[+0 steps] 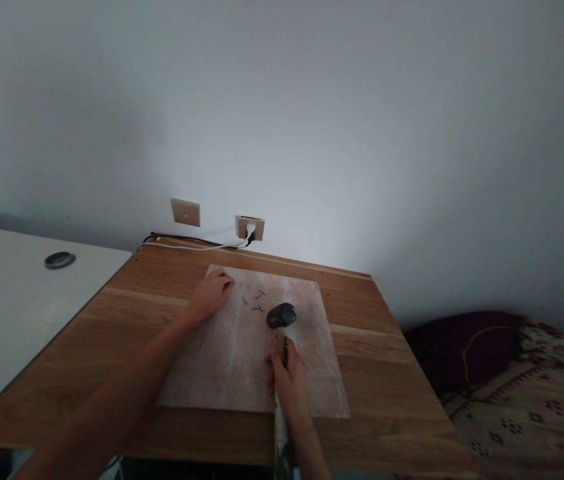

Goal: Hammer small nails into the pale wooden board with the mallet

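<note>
Head camera showed the right hand (288,380) wrapped around a hammer (281,320) handle, its dark head resting on a pale board (242,360). Left hand (211,294) lay loosely curled on the board's far left, beside small nails (255,300).

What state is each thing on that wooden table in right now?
Hammer: gripped by the handle in the right hand, head resting on the board.
Board: flat on the table.
Nails: loose, scattered on the board.
Left hand: resting on the board beside the nails.
Wall socket: cable plugged in.
</note>
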Demonstrator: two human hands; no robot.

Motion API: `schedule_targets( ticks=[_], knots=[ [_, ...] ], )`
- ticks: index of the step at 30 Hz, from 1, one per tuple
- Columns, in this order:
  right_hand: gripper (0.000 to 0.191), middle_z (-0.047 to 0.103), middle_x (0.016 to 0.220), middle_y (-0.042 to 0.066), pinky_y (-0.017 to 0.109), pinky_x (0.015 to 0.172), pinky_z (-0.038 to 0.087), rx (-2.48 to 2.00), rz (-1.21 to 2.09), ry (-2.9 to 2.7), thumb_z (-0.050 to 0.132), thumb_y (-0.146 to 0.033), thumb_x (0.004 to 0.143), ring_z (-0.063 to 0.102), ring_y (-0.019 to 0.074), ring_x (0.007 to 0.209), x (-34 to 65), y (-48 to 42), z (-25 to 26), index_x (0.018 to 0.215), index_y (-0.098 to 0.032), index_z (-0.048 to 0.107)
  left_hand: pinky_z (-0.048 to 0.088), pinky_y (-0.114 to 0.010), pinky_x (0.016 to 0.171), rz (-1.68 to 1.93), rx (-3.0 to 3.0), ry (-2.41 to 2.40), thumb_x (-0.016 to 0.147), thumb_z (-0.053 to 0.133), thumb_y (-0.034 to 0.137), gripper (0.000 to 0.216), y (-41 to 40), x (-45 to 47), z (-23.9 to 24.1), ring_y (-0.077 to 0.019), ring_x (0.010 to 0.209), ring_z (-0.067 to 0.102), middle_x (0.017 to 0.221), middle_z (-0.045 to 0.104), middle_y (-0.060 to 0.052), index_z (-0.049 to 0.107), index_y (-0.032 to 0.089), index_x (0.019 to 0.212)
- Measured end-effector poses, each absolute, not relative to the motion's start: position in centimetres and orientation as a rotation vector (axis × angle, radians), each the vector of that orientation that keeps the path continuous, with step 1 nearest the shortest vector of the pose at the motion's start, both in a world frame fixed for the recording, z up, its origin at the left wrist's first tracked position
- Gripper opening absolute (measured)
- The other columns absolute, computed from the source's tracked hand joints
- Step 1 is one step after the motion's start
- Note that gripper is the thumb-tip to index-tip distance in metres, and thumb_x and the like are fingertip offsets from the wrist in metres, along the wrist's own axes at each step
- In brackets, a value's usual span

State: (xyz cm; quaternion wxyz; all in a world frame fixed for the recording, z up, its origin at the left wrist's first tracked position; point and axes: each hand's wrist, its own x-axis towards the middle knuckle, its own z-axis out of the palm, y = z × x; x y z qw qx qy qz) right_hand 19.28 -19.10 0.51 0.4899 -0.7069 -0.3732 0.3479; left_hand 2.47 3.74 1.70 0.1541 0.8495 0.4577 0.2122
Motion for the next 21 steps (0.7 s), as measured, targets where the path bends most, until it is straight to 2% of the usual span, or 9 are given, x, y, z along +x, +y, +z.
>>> schedule_targets(
  ticks=[3, 8, 13, 16, 19, 21],
  knots=[
    [0.037, 0.062, 0.056, -0.002, 0.022, 0.031, 0.035, -1.73, 0.848, -0.912, 0.051, -0.051, 0.087, 0.05, 0.0128, 0.032, 19.2, -19.0, 0.6, 0.103, -0.017, 0.057, 0.051, -0.036, 0.095, 0.57, 2.516, 1.322, 0.093, 0.051, 0.02, 0.027, 3.5, 2.4, 1.7, -0.0241, 0.104, 0.062, 0.106, 0.067, -0.01, 0.077, 0.02, 0.098],
    [0.041, 0.066, 0.066, 0.0, 0.022, 0.031, 0.037, -1.713, 0.877, -0.918, 0.054, -0.051, 0.085, 0.05, 0.0117, 0.034, 19.5, -18.9, 0.2, 0.108, -0.018, 0.054, 0.049, -0.037, 0.1, 0.619, 2.539, 1.287, 0.095, 0.049, 0.021, 0.029, 3.5, 2.4, 1.1, -0.0239, 0.107, 0.06, 0.109, 0.067, -0.01, 0.077, 0.022, 0.104],
    [0.035, 0.054, 0.057, -0.005, 0.021, 0.03, 0.035, -1.632, 0.954, -0.871, 0.057, -0.056, 0.088, 0.046, 0.0103, 0.034, 19.6, -18.6, 0.8, 0.088, -0.021, 0.057, 0.049, -0.04, 0.101, 0.691, 2.508, 1.226, 0.096, 0.046, 0.019, 0.034, 3.8, 2.7, 0.2, -0.025, 0.108, 0.06, 0.109, 0.069, -0.011, 0.076, 0.02, 0.112],
    [0.033, 0.052, 0.059, -0.007, 0.02, 0.03, 0.032, -1.53, 0.974, -0.884, 0.058, -0.055, 0.088, 0.043, 0.0086, 0.034, 19.1, -16.6, 2.4, 0.083, -0.022, 0.056, 0.048, -0.04, 0.103, 0.747, 2.443, 1.228, 0.094, 0.047, 0.017, 0.034, 3.9, 2.7, 0.1, -0.0249, 0.111, 0.062, 0.111, 0.071, -0.011, 0.072, 0.019, 0.118],
    [0.033, 0.056, 0.065, -0.006, 0.02, 0.031, 0.033, -1.355, 1.119, -0.932, 0.059, -0.055, 0.084, 0.044, 0.0079, 0.035, 18.0, -12.6, 4.0, 0.082, -0.022, 0.055, 0.051, -0.038, 0.098, 0.78, 2.297, 1.278, 0.091, 0.054, 0.018, 0.032, 4.0, 2.7, 0.3, -0.0243, 0.105, 0.066, 0.105, 0.074, -0.009, 0.069, 0.018, 0.118],
    [0.034, 0.054, 0.057, -0.007, 0.021, 0.033, 0.034, -1.294, 1.189, -0.967, 0.059, -0.056, 0.082, 0.042, 0.0083, 0.034, 17.1, -9.7, 4.4, 0.078, -0.022, 0.054, 0.053, -0.035, 0.089, 0.776, 2.185, 1.306, 0.087, 0.058, 0.018, 0.025, 4.0, 2.7, 0.6, -0.0227, 0.095, 0.069, 0.097, 0.075, -0.006, 0.069, 0.019, 0.11]
  ],
)
